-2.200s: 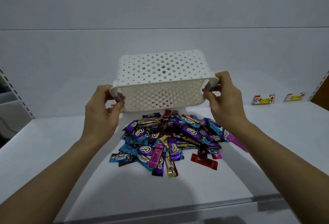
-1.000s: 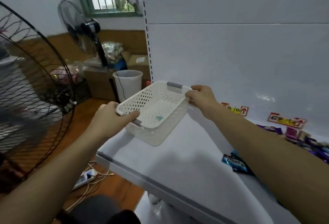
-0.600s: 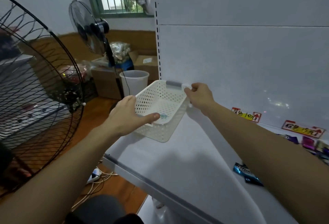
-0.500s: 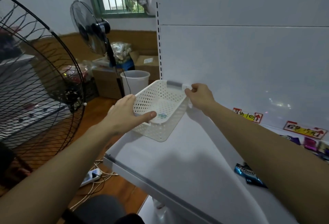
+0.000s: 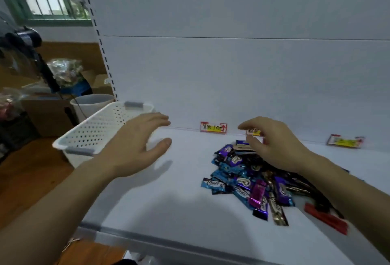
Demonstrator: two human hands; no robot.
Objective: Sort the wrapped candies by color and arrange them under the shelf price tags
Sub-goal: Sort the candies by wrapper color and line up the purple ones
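Both hands have let go of the white perforated plastic basket with grey handles [image 5: 99,126], which half a second ago was held by its two ends. It now stands upright on the left end of the flat white shelf board [image 5: 168,205], with its near corner past the board's left edge.

To the right of the middle of the board lies the loose heap of foil-wrapped candies [image 5: 242,177], blue, purple, magenta and brown ones all mixed together. It is well apart from the basket.

The left hand [image 5: 135,148] hovers over the board just beside the basket, palm down, with its fingers spread and straight, and it grips nothing. The right hand [image 5: 274,146] hangs over the far end of the heap with its fingers loosely curved and its thumb apart from them. Whether the thumb touches the top wrapper I cannot tell.

Along the back wall stand three small red-and-yellow price tags: one [image 5: 213,127] between the hands, one [image 5: 253,132] partly hidden by the right fingers, and one [image 5: 345,140] far to the right.

A single red wrapped candy [image 5: 326,218] lies just beside the near right edge of the heap.
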